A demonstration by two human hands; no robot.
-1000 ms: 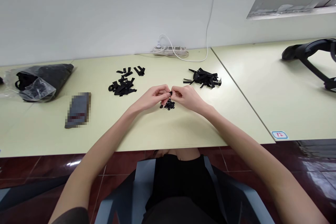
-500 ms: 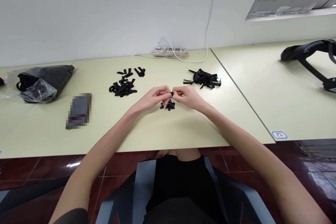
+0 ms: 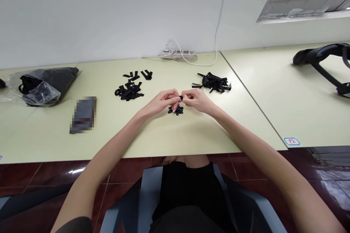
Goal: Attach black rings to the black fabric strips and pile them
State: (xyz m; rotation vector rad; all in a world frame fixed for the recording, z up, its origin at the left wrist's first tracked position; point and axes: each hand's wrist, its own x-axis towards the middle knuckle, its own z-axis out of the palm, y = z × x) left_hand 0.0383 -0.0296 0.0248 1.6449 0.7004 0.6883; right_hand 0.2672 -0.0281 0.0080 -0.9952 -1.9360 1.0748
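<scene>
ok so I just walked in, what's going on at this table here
A person seated at the pale table has both bare hands together, the left hand and right hand pinching a small black piece at the fingertips. Just below them lies a cluster of small black ring-shaped parts. Black strips lie in a left pile and a right pile. The piece is too small to make out exactly.
</scene>
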